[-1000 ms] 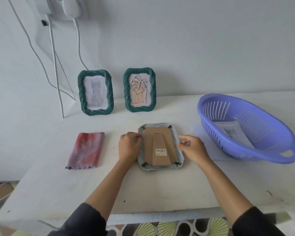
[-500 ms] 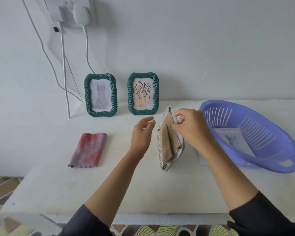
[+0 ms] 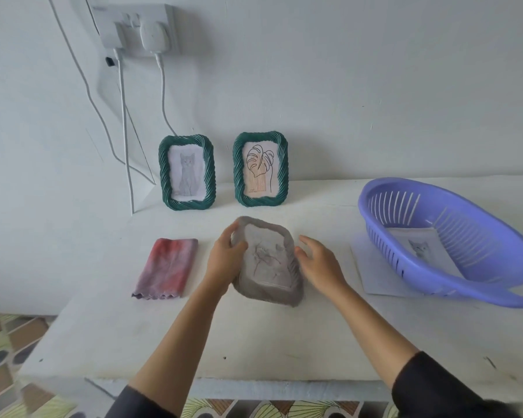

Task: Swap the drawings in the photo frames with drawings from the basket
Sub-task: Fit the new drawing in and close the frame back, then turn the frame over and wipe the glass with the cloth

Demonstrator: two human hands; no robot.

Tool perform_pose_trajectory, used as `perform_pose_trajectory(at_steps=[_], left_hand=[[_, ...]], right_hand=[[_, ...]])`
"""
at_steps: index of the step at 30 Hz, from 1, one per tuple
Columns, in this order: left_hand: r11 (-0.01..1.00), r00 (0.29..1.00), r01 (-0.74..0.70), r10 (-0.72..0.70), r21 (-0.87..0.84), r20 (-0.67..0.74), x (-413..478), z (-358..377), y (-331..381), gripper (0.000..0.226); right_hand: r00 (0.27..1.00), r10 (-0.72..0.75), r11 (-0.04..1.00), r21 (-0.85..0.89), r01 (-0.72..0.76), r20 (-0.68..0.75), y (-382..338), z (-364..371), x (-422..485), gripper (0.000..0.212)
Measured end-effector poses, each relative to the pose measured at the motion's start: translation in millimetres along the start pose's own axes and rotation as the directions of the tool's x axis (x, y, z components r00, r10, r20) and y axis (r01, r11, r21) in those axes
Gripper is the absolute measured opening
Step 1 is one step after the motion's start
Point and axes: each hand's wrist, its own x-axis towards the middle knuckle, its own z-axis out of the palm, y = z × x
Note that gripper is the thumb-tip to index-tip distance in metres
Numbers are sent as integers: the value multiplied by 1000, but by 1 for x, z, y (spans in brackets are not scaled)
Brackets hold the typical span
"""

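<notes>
A grey photo frame (image 3: 267,262) with a faint line drawing in it faces up, tilted, at the middle of the white table (image 3: 254,342). My left hand (image 3: 225,260) grips its left edge. My right hand (image 3: 317,262) is at its right edge with the fingers spread; the frame is blurred by motion. Two green frames stand upright against the wall: one with a cat drawing (image 3: 187,172), one with a leaf drawing (image 3: 260,169). A purple basket (image 3: 453,282) at the right holds a cat drawing (image 3: 420,245).
A folded red and purple cloth (image 3: 166,268) lies left of the grey frame. A white sheet (image 3: 375,276) pokes out from under the basket. A wall socket (image 3: 139,28) with two plugs has cables hanging down to the table's back left.
The grey frame was face down with its cardboard back up, then stood on edge, and now shows its front. My left hand has taken hold of it; my right hand has loosened.
</notes>
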Motion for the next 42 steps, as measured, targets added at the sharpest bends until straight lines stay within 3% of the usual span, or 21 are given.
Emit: perform_pose_trajectory(at_steps=[3,7,16,19,21,23,26,28,30,33,38,42], left_hand=[[970,998,-49,56,238,-20,2,6,-20,52],[812,981,-175,191,556,29,1,19,-43,52],[704,960,-255,264,663,90,8,20,-51,47],[731,956,-280,274,622,107,9,14,-48,44],[767,952,-226,305,600,-31,11,1,-44,48],[763,906,-58,311,643,-288,15,-22,-42,58],[728,874,308,38,613,-484,21,-62,-41,91],[693,873,431,-158,578,-461,22,-78,-41,105],[670,879,454,-232,587,-416,23,-85,-42,110],[682,896,424,-217,597,-388,24,-90,-40,105],[776,906,394,-237,493,-350,24,-99,-38,79],[921,923,321,-253,220,-290,16,-101,-28,73]], right_hand=[[999,-30,993,-116,31,12,11,11,-6,49],[998,-64,946,-320,58,-8,18,22,-11,50],[998,-46,930,-367,27,-43,20,27,-12,50],[998,-32,930,-368,10,-55,20,29,-14,51],[998,-28,932,-362,5,-59,19,29,-15,51],[998,-29,931,-364,6,-58,19,29,-15,51],[998,-29,928,-371,4,-62,19,29,-15,50],[998,-27,927,-374,1,-65,20,29,-15,50],[997,-26,928,-373,-2,-71,20,29,-15,50],[998,-23,932,-362,-2,-67,19,29,-14,50],[1000,-6,957,-291,-3,-31,18,24,-16,51],[998,33,997,-71,-37,-47,7,15,-20,62]])
